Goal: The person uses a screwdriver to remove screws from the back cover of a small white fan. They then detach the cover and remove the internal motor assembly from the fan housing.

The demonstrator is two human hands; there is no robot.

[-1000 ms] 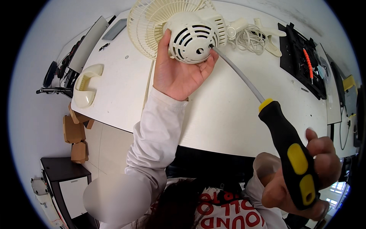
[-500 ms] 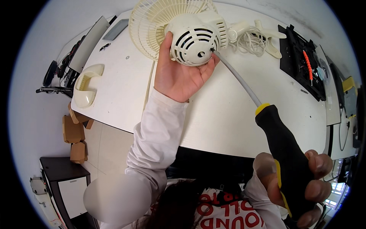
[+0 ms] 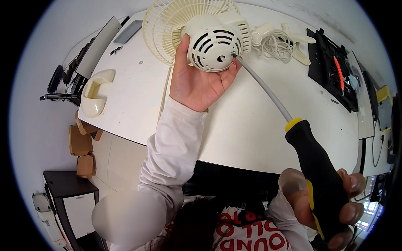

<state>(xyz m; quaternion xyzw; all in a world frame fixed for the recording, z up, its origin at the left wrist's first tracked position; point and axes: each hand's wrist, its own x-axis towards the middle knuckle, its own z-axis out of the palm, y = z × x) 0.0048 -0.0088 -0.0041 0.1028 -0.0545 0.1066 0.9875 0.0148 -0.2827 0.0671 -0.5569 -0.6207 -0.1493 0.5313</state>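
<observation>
A cream-coloured electric fan (image 3: 209, 58) lies tilted at the far middle of the table, its slotted round motor housing toward me and its wire cage behind. My left hand (image 3: 199, 85) is wrapped round the underside of that housing, thumb up its left side. In my right hand (image 3: 351, 211) is a large screwdriver (image 3: 318, 163) with a black and yellow handle, fingers closed about the grip. Its long shank slants up to the left. The tip meets a small dark spot on the housing's right side, near a round hole; whether a screw sits there is too small to tell.
Beside the fan at right are a coiled cord (image 3: 278, 46) and a cream forked stand. A black tool case (image 3: 316, 62) with an orange-handled tool lies farther right. At left are a curved cream cover (image 3: 91, 98) and a grey flat tray (image 3: 128, 32); cardboard boxes (image 3: 80, 140) sit below.
The screwdriver's handle has shifted slightly right and down with my right hand, and its tip stays at about the same spot. The fan and my left hand have hardly moved.
</observation>
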